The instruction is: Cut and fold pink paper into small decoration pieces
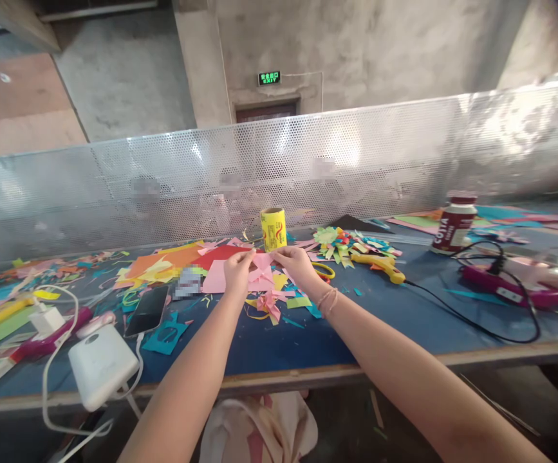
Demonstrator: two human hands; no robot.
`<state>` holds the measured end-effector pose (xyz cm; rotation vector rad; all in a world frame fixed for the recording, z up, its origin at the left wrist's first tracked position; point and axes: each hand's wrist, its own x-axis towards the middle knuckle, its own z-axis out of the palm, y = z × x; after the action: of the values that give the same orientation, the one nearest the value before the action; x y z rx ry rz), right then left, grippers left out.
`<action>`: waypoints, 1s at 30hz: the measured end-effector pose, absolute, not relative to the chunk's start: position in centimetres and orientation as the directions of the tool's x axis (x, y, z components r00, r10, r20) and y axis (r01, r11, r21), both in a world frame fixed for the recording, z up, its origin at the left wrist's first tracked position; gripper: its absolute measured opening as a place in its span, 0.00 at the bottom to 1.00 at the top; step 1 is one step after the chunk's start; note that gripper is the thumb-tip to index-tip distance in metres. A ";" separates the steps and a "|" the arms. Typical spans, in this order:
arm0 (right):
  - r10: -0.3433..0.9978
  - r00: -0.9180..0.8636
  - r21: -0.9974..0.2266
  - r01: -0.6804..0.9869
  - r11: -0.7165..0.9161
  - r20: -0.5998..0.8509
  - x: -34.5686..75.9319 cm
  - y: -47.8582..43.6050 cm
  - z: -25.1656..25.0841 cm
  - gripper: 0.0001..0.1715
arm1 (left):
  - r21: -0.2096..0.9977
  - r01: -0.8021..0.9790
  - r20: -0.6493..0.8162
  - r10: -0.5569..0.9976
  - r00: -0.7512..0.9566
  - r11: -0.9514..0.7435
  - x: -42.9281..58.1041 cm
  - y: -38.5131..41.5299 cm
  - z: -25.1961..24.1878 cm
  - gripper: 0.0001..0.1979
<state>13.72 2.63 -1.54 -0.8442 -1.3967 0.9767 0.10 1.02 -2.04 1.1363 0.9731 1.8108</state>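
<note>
Over the middle of the blue table, my left hand (239, 267) and my right hand (298, 262) pinch a small piece of pink paper (262, 263) between them, one at each side. A larger pink sheet (217, 276) lies just under and left of it. Close below my hands is a pink paper bow or flower shape (269, 302) among scraps. Behind my fingers stands a yellow cardboard tube (273, 226) with printed lettering. The yellow handle of scissors (324, 270) shows beside my right wrist, the rest hidden.
Right of my hands lie colourful paper flowers (341, 244), a yellow glue gun (380, 265), a Costa bottle (454, 224) and a purple power strip (510, 286). To the left are a phone (147, 312), a white charger (102, 363) with cables and paper scraps. A perforated metal screen (172, 186) stands behind.
</note>
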 end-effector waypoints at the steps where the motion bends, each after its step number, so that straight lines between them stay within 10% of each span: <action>1: 0.912 -0.053 -0.913 -0.027 0.406 0.407 13.6 2.7 -1.6 0.08 | 0.892 -0.150 0.366 0.875 -0.318 -0.427 0.1 1.0 -2.1 0.14; 9: 0.912 -0.066 -0.914 -0.052 0.401 0.404 13.2 2.8 -1.9 0.10 | 0.811 0.322 0.581 0.736 -0.348 -0.488 0.1 -0.3 -1.4 0.14; 30: 0.952 -0.223 -0.953 -0.265 0.147 0.209 13.5 1.8 -1.1 0.12 | 0.864 0.150 0.504 0.822 -0.264 -0.481 -0.1 0.2 -1.5 0.13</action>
<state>13.55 1.77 -1.14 -0.7624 -1.2782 1.3559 -0.06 0.24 -1.48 1.4970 1.1991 1.7964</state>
